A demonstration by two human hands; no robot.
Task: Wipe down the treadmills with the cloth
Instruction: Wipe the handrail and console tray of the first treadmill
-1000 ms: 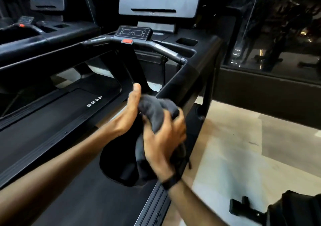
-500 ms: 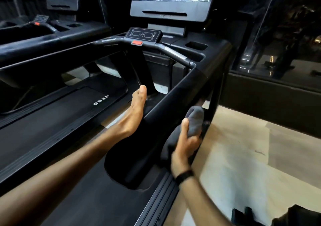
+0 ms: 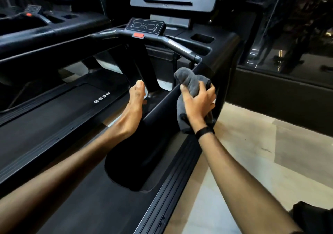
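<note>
Pale tiled floor (image 3: 270,152) beside dark reflective glass wall (image 3: 288,35).

text: "NESS" in white letters, reads upside down from my side | on: black deck cover (image 3: 100,97) at the front of my treadmill belt | control panel (image 3: 145,26): only small symbols, too small for me to read | screen above: nothing legible

Black treadmill (image 3: 183,170) on pale floor (image 3: 252,161)
</note>
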